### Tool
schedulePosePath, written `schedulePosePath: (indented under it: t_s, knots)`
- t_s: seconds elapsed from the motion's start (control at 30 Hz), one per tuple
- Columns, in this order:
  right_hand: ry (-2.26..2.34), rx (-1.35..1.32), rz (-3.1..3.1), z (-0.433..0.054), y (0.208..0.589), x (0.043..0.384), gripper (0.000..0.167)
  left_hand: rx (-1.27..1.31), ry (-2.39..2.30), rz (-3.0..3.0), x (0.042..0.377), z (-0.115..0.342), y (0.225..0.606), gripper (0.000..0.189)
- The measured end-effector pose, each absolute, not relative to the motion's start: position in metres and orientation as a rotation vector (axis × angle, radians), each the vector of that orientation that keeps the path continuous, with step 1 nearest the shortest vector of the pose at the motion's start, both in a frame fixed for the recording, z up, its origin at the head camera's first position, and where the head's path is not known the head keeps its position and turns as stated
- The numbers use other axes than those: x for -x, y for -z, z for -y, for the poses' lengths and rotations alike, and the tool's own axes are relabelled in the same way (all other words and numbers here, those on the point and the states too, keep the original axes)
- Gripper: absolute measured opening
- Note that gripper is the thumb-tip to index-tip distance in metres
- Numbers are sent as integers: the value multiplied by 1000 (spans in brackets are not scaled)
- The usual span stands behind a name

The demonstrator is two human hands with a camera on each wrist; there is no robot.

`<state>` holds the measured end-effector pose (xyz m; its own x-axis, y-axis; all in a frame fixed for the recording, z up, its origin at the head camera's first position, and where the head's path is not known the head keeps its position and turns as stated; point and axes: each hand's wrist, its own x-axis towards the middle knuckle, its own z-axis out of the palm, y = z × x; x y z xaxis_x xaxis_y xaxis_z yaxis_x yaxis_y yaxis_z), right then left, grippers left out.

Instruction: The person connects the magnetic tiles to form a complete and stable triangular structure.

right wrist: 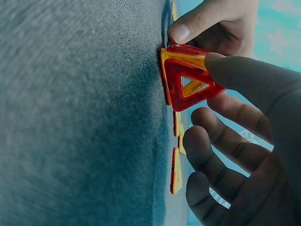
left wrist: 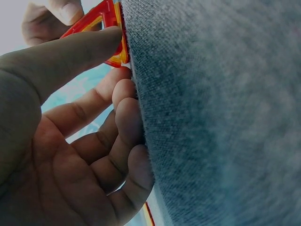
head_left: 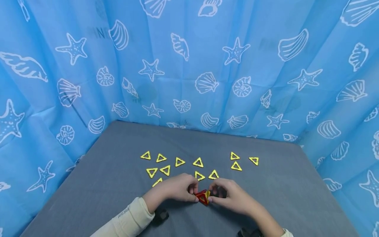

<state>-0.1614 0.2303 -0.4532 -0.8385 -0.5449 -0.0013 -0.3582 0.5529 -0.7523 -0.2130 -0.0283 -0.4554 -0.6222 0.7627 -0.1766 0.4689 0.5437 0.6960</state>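
Between the two hands, a small cluster of red and yellow triangular tiles with open centres (head_left: 202,198) stands close over the grey cloth, its tiles leaning together at their edges like a little pyramid. My left hand (head_left: 181,187) pinches its left side; in the left wrist view the thumb lies across a red tile (left wrist: 109,13), with the other fingers loosely bent beside the cloth. From the right, my right hand (head_left: 232,195) pinches a tilted red tile (right wrist: 176,84) by its corner between thumb and index finger. Its remaining fingers are relaxed and hold nothing.
Several yellow triangular tiles lie flat on the grey cloth-covered table (head_left: 112,184) beyond the hands, among them one tile (head_left: 214,174) close by and another tile (head_left: 254,160) at far right. A blue shell-print curtain (head_left: 183,89) stands behind the table.
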Motion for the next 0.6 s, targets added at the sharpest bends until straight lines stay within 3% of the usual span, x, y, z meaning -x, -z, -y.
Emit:
schedulePosePath:
  t_s: [0.6]
  knots:
    - [1157,762,-2520,-226,452,162,19,-978,-852,-2303,213,29,453,20]
